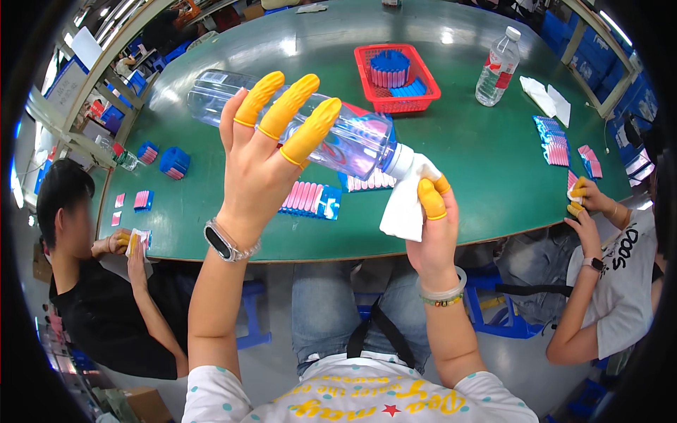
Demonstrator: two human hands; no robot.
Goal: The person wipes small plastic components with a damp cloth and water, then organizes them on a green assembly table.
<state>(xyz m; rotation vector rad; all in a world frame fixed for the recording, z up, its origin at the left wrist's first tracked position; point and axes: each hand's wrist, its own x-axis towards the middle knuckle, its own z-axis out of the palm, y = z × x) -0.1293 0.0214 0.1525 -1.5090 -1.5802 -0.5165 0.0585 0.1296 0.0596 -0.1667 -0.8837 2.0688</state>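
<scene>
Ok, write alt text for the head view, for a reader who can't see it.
The person's left hand tips a clear water bottle, mouth down, into a white cloth held by the right hand. Both hands wear yellow finger cots. Below lie a green table, pink-and-blue packs and a red basket; co-workers sit either side.

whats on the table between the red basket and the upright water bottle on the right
Nothing: in the head view only bare green table shows between the red basket and the upright water bottle.

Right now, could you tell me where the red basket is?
In the head view, the red basket sits on the green table beyond the tilted bottle, left of an upright water bottle.
</scene>
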